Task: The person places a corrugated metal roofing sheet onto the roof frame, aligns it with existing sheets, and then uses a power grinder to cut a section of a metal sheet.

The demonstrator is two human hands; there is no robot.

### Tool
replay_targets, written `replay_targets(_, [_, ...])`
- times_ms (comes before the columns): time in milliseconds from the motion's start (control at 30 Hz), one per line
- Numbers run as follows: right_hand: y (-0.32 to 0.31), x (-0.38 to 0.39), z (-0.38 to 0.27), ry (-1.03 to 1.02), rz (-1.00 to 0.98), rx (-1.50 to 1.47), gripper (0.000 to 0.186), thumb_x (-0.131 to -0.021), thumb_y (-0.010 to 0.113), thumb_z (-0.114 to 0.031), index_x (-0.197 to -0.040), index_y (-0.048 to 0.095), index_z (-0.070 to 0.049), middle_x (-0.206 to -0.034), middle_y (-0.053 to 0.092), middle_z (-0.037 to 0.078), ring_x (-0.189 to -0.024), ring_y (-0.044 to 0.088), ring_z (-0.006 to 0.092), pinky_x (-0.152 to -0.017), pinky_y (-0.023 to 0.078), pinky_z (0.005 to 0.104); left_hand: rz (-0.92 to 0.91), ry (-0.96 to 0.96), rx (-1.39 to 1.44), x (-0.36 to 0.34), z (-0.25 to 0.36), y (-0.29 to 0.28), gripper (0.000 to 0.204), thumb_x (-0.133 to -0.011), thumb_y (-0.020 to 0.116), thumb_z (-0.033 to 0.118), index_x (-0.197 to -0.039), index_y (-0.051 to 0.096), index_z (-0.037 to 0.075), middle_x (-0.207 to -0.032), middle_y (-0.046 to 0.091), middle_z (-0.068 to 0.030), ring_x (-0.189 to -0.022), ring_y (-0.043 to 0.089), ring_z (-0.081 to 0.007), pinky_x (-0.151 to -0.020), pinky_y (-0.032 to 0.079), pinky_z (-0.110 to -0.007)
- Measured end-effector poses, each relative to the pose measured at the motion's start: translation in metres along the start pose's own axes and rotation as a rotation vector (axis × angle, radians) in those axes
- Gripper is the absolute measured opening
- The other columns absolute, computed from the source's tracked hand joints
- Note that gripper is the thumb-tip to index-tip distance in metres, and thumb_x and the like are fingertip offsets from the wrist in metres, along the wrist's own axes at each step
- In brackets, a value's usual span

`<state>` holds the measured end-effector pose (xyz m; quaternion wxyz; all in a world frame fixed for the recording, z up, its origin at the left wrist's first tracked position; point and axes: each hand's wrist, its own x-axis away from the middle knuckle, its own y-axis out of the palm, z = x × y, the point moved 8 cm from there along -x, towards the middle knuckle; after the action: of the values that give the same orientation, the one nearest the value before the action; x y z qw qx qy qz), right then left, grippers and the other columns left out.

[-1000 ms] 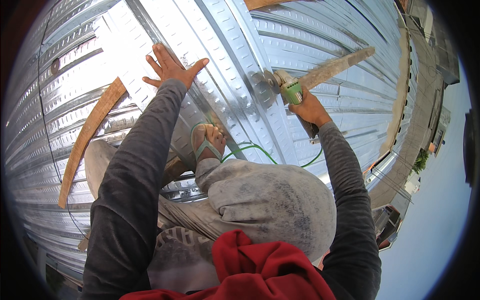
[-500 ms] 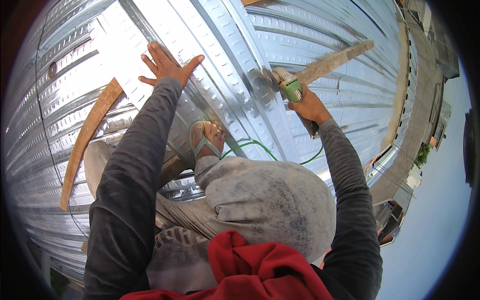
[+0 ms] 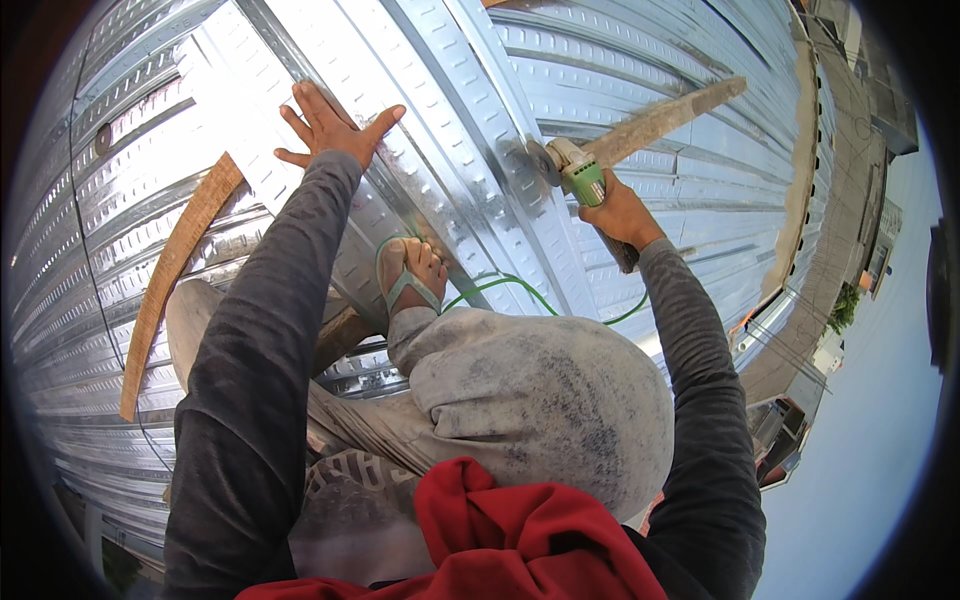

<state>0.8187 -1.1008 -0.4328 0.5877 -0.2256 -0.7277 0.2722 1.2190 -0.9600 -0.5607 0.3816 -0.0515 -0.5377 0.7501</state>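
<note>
My right hand (image 3: 622, 212) is wrapped round the body of a green angle grinder (image 3: 583, 182). The grinder's disc (image 3: 543, 162) meets the raised edge of a ribbed metal sheet (image 3: 470, 150); whether it is spinning I cannot tell. Flat on the same shiny sheeting lies my left hand (image 3: 332, 128), fingers spread, holding nothing. My sandalled foot (image 3: 412, 272) stands on the metal between my two arms. A green cord (image 3: 510, 281) curves across the sheet below the grinder.
A weathered wooden plank (image 3: 675, 118) lies beyond the grinder on the right. Another brown board (image 3: 180, 275) rests at the left, near a thin dark cable (image 3: 82, 235). The roof's edge (image 3: 797, 190) runs down the right side, with a street below it.
Both hands keep their places. The grinder and its disc have shifted only very slightly along the sheet edge; the view has moved a little.
</note>
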Motion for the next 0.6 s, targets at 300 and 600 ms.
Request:
replay_targets(300, [0.003, 0.003, 0.010, 0.012, -0.014, 0.010, 0.067, -0.072, 0.073, -0.027, -0.129, 0.049, -0.001, -0.112, 0.067, 0.027, -0.107, 0.065, 0.0414, -0.093, 0.049, 0.0428, 0.000, 0.009, -0.012, -0.002, -0.003, 0.003, 0.149, -0.059, 0.061, 0.093, -0.158, -0.004, 0.003, -0.165, -0.002, -0.0183, -0.152, -0.013, -0.0374, -0.109, -0.009, -0.074])
replay_targets(600, [0.005, 0.001, 0.013, 0.018, -0.021, 0.000, 0.069, -0.072, 0.073, -0.027, -0.131, 0.049, -0.001, -0.113, 0.066, 0.027, -0.108, 0.065, 0.0413, -0.094, 0.049, 0.0427, -0.022, 0.001, 0.048, 0.000, 0.000, 0.000, 0.149, -0.059, 0.064, 0.090, -0.158, -0.004, 0.003, -0.166, -0.002, -0.0182, -0.152, -0.013, -0.0375, -0.109, -0.010, -0.074])
